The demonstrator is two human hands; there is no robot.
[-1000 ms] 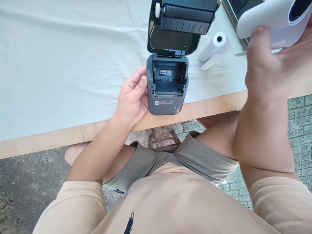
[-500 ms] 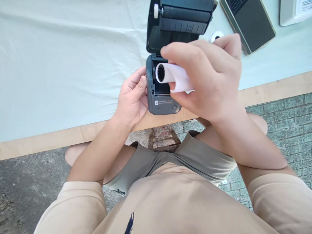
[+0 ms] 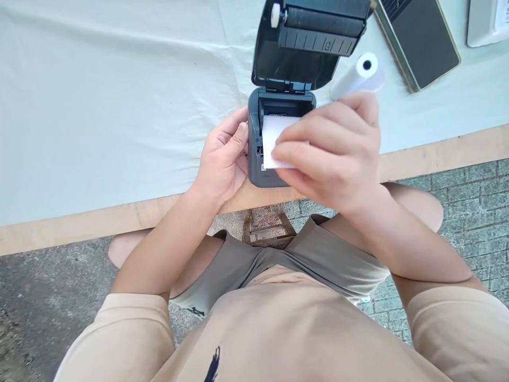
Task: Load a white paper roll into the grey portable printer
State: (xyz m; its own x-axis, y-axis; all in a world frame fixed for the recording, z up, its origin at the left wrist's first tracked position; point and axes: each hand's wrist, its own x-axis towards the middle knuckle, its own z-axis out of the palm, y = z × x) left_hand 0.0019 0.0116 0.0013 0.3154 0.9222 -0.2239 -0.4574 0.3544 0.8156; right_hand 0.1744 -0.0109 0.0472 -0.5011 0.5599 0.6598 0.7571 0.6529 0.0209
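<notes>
A small dark grey label printer (image 3: pixel 255 164) sits at the table's near edge with its lid (image 3: pixel 296 66) swung up. My left hand (image 3: pixel 225 159) grips the printer's left side, thumb against the casing. White paper (image 3: pixel 274 132) lies in the printer's bay and reaches over its front rim; the roll itself cannot be made out. My right hand (image 3: pixel 334 143) comes in from the right, fingers closed on the paper and covering the printer's front right part. Behind that hand a second white paper roll (image 3: pixel 360 74) lies on the cloth.
A dark phone-like device (image 3: pixel 425 42) lies at the far right, beside a white box-like object (image 3: pixel 487 24) cut off by the frame. A pale cloth (image 3: pixel 119 106) covers the table up to its wooden front edge (image 3: pixel 135 217). Below stands a wooden stool (image 3: pixel 268 231).
The paper roll, held above the bay before, has gone down into the printer. My right hand has lowered and now holds the flat paper over the front rim. The second roll shows more.
</notes>
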